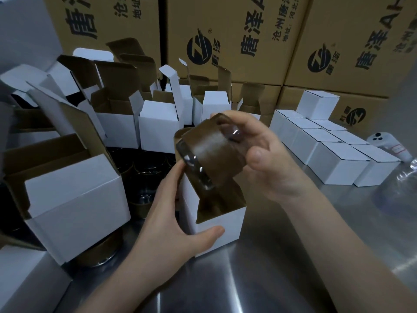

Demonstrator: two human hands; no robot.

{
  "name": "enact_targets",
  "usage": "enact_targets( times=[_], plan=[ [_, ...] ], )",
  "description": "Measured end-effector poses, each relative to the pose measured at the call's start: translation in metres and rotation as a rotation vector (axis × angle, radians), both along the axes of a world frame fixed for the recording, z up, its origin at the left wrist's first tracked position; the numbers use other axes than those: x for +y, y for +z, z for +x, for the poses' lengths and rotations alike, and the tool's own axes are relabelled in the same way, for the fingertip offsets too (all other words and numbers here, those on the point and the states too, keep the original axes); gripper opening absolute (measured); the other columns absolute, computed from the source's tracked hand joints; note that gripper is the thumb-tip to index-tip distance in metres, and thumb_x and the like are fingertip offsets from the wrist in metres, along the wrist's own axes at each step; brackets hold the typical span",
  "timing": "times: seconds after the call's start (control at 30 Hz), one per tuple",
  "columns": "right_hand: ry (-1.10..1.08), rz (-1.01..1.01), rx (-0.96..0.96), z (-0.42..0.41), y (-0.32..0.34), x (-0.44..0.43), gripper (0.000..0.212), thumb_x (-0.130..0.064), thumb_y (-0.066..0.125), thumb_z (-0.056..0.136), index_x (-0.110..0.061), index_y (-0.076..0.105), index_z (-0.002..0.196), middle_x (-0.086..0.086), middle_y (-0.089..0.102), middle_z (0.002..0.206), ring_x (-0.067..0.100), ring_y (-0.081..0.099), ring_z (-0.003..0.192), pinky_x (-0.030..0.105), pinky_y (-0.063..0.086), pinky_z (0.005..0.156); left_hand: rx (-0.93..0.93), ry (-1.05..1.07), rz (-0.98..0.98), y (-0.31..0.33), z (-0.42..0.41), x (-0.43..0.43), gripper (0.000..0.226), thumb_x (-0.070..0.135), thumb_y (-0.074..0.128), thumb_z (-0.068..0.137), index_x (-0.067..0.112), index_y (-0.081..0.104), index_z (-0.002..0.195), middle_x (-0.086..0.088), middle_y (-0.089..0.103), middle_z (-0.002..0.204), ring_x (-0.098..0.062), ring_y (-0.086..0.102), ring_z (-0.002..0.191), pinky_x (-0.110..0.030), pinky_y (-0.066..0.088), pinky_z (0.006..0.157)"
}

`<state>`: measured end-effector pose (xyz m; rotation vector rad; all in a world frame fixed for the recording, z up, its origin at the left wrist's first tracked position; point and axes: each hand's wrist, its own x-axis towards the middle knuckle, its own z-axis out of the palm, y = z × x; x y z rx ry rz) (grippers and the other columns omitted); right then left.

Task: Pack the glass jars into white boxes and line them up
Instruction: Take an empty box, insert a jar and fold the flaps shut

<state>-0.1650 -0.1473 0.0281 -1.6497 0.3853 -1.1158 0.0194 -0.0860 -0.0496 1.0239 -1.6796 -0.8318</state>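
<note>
My right hand grips a glass jar wrapped in a brown cardboard sleeve, tilted over the mouth of an open white box on the steel table. My left hand holds that box by its near left corner, thumb across the front face. More sleeved jars stand in the dark gap behind the box. Closed white boxes lie in rows at the right.
Several open white boxes with raised flaps crowd the left and back; a big one sits near left. Large brown cartons wall the back. A white device and clear plastic wrap lie far right.
</note>
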Motion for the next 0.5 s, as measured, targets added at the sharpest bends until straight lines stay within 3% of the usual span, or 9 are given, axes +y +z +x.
enact_targets(
  times=[0.13, 0.23, 0.37, 0.5],
  plan=[
    [-0.115, -0.082, 0.14, -0.001, 0.002, 0.003, 0.052, -0.056, 0.074, 0.074, -0.033, 0.064, 0.12, -0.006, 0.063, 0.119, 0.018, 0.06, 0.113, 0.036, 0.053, 0.085, 0.023, 0.0, -0.01, -0.004, 0.0, -0.002, 0.099, 0.041, 0.087, 0.06, 0.049, 0.033, 0.142, 0.024, 0.049, 0.139, 0.002, 0.045, 0.132, -0.039, 0.041, 0.109],
    [-0.176, -0.108, 0.22, -0.01, 0.006, 0.004, 0.044, -0.041, 0.073, 0.076, -0.032, 0.064, 0.118, -0.007, 0.065, 0.117, 0.017, 0.063, 0.109, 0.045, 0.056, 0.083, 0.047, -0.015, 0.011, -0.006, 0.0, -0.003, 0.096, 0.043, 0.087, 0.058, 0.048, 0.036, 0.139, 0.024, 0.052, 0.136, 0.001, 0.049, 0.128, -0.034, 0.044, 0.105],
    [-0.233, -0.111, 0.345, -0.015, 0.008, 0.006, 0.046, -0.033, 0.071, 0.074, -0.028, 0.064, 0.119, -0.005, 0.066, 0.116, 0.019, 0.062, 0.115, 0.034, 0.057, 0.085, 0.095, -0.011, 0.0, -0.008, -0.001, -0.003, 0.095, 0.04, 0.088, 0.053, 0.051, 0.036, 0.131, 0.028, 0.053, 0.128, 0.003, 0.054, 0.121, -0.011, 0.047, 0.092],
    [-0.268, -0.085, 0.498, -0.016, 0.011, 0.008, 0.053, -0.033, 0.078, 0.069, -0.029, 0.062, 0.12, -0.001, 0.065, 0.118, 0.019, 0.061, 0.115, 0.043, 0.058, 0.088, 0.138, -0.011, -0.004, -0.008, -0.002, -0.003, 0.093, 0.037, 0.088, 0.05, 0.049, 0.036, 0.126, 0.026, 0.054, 0.124, 0.0, 0.058, 0.118, -0.011, 0.047, 0.091]
  ],
)
